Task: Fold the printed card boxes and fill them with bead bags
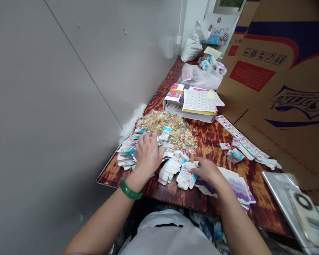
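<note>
My left hand (148, 152) is spread flat, fingers apart, above stacks of small printed cards (127, 150) at the left of the table. My right hand (208, 172) has its fingertips curled at the edge of a white-and-blue printed card (186, 175), thumb on its face. Between my hands lies a fanned pile of white cards (167, 171). Under and beside my right forearm are purple-and-white cards (238, 187). Past my left fingers, a small blue-and-white box (165, 133) rests on a heap of tiny clear packets with colourful contents (179, 129).
A large cardboard carton (287, 81) walls off the right side, a grey wall (55, 88) the left. Printed sheets (200, 101) lie on a box behind the heap. Small boxes (235, 156) sit at right. A phone (307, 214) lies on plastic sleeves near the edge.
</note>
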